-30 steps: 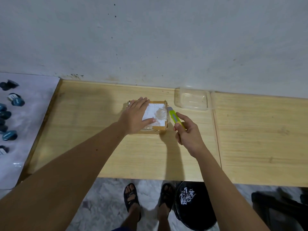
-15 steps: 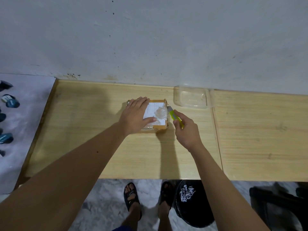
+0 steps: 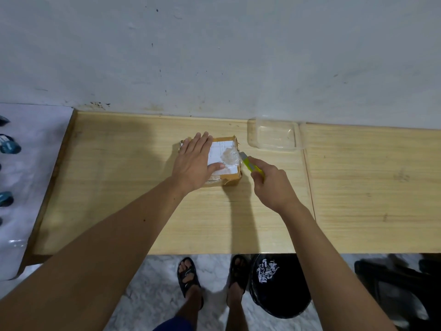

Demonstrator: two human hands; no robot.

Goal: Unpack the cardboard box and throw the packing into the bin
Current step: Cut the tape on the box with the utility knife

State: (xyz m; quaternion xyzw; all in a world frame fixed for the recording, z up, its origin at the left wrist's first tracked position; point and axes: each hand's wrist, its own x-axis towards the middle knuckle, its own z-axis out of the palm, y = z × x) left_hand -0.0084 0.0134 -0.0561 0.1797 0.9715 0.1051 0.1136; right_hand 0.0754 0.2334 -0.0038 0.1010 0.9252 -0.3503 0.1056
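Cardboard box sits centre frame on the light wooden table, taped, with a white label on its top. Left hand lies flat on the lid, fingers straight, covering the box's left half. Right hand is clenched round a yellow-green utility knife, its tip at the box's right edge — blade contact too small to tell.

Clear plastic tray upper right of the box, near the wall. Black bin on the floor at lower right, beside the person's sandalled feet, white scraps inside; its top is partly hidden by the table edge. Blue-capped items at the left edge — cut off, unclear what they are.
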